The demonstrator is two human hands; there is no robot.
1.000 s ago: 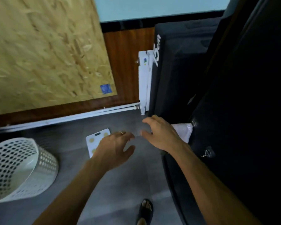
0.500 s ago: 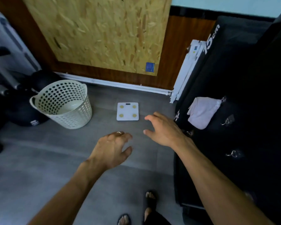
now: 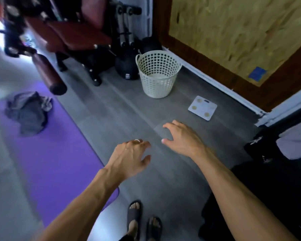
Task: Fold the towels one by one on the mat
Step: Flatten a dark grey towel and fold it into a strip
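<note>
**Grey heap waiting on the mat, nothing in hand**

Crumpled and unfolded: a grey towel heap (image 3: 27,112), bunched up with loose edges poking out, sitting on the far end of the purple mat (image 3: 50,162). Impossible to tell whether one towel or several in that bundle. Over at the right edge, a pale folded towel (image 3: 294,143) resting on a black padded block (image 3: 268,188), looking neat enough to count as done, though that's only a reading of its flat shape. So, by the look of it: some folding finished, the grey pile left to do.

Both hands out front over bare grey floor (image 3: 163,171), well apart from the heap. Left hand (image 3: 130,159) palm down, fingers loosely spread, ring showing, gripping nothing. Right hand (image 3: 182,136) likewise spread and relaxed, holding nothing.

Further out: a white perforated basket (image 3: 157,74) by the wall, a white bathroom scale (image 3: 202,107) just beyond the right hand, dark red gym equipment (image 3: 73,32) at the back.
</note>
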